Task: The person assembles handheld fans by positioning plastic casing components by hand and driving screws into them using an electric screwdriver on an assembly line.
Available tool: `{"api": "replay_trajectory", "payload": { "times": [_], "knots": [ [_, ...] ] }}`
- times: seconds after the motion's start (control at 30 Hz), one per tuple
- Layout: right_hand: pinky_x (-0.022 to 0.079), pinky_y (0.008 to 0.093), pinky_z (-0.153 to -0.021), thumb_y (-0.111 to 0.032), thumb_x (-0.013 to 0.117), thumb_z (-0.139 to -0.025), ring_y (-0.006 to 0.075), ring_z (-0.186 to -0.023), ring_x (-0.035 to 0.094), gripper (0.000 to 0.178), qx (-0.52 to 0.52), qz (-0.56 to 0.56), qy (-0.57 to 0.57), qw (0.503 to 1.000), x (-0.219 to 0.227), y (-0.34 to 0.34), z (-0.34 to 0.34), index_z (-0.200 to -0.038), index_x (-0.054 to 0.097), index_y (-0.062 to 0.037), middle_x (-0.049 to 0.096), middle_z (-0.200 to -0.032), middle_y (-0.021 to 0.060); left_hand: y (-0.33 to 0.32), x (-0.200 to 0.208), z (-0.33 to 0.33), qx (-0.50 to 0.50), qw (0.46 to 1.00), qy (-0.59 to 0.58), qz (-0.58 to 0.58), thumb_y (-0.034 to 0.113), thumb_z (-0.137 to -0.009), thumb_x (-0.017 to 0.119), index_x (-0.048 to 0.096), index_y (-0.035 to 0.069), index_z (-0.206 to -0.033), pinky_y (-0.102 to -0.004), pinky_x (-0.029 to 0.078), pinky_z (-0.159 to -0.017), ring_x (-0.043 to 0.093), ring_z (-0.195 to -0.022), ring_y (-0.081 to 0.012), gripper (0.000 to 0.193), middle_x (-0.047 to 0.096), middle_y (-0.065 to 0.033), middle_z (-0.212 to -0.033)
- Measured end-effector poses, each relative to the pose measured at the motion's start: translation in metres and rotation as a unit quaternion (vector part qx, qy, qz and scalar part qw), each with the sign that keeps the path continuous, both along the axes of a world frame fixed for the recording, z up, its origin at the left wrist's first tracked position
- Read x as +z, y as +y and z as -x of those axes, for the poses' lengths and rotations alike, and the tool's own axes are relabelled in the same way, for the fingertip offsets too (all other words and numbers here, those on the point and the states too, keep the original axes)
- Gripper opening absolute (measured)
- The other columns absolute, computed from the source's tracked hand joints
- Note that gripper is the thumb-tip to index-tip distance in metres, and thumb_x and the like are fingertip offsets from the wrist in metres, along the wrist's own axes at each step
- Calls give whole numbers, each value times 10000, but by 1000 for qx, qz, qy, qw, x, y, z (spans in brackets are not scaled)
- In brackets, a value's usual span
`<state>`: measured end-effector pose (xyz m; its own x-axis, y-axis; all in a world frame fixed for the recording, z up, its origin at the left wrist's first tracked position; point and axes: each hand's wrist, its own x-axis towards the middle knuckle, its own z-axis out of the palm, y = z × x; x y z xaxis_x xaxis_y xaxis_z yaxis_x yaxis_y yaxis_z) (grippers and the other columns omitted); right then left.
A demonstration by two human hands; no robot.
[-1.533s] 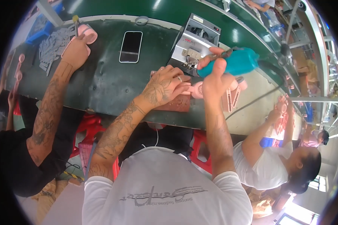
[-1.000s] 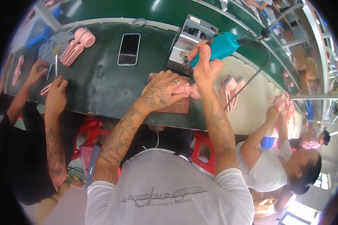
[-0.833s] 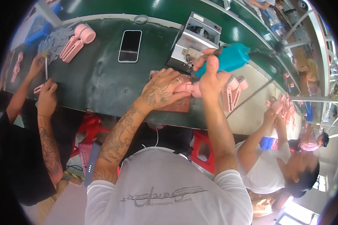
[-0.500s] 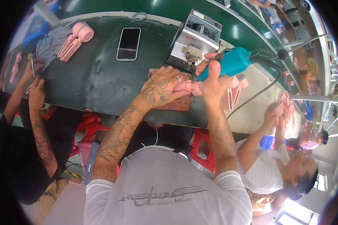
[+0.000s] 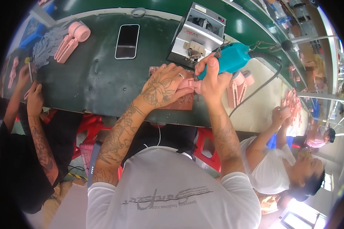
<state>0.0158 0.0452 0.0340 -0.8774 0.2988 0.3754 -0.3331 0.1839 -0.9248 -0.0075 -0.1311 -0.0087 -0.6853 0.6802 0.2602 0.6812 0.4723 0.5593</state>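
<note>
On the green table, my left hand (image 5: 165, 86) is closed round a pink plastic part (image 5: 191, 83) and presses it down over a reddish mat (image 5: 182, 104). My right hand (image 5: 214, 81) grips a teal electric screwdriver (image 5: 230, 58), its body tilted up to the right with a black cable behind. The tool's front end is at the right end of the pink part. My right fingers hide the tip, so contact cannot be made out. Just right of my right hand lie more pink clip-shaped pieces with round heads (image 5: 240, 83).
A grey screw-feeder machine (image 5: 195, 36) stands beyond my hands. Farther left lie a phone (image 5: 127, 41), a pink clip-on fan (image 5: 72, 40) and a heap of grey strips (image 5: 49, 47). Co-workers handle parts at both sides. The tool's cable (image 5: 265, 82) loops over the right side.
The whole view has shifted slightly. The screwdriver and my right hand have moved a little up and left, closer over the pink part. My left hand keeps its grip.
</note>
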Motion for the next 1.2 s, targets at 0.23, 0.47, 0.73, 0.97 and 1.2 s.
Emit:
{"api": "replay_trajectory", "payload": {
  "times": [0.23,0.47,0.73,0.97,1.2],
  "knots": [
    [504,305,-603,-401,647,-1096,159,-647,616,406,9,3,-48,999,20,0,10,-1076,617,4,617,-749,55,-1,10,3,-19,999,-33,-7,503,-981,689,680,64,-1296,-521,419,-1190,592,-1306,-353,540,680,-149,-1288],
    [497,295,-658,-353,658,-1089,137,-692,633,352,-28,4,106,994,29,-15,53,-1088,649,-1,668,-748,40,-7,-3,1,-24,995,-2,-94,342,-985,669,717,122,-1277,-510,468,-1088,618,-1185,-320,369,699,-99,-1188],
    [500,305,-617,-383,659,-1095,160,-672,635,380,3,-21,76,997,19,-5,52,-1082,614,-6,646,-762,58,-2,3,-1,-19,997,0,-75,304,-980,660,734,118,-1273,-488,480,-1079,625,-1163,-320,355,703,-95,-1169],
    [453,258,-613,-377,672,-1074,109,-675,608,410,-24,53,24,998,34,-7,-11,-1149,637,24,651,-725,37,-4,6,2,-22,995,-6,-93,282,-977,656,752,124,-1259,-454,481,-1067,630,-1139,-287,338,702,-80,-1149],
    [453,258,-613,-369,670,-1072,116,-657,610,419,6,43,22,999,19,1,-24,-1145,616,40,648,-719,44,-5,7,3,-13,998,-15,-61,275,-969,662,738,127,-1296,-462,484,-1059,633,-1123,-290,367,707,-75,-1158]
  ]
}}
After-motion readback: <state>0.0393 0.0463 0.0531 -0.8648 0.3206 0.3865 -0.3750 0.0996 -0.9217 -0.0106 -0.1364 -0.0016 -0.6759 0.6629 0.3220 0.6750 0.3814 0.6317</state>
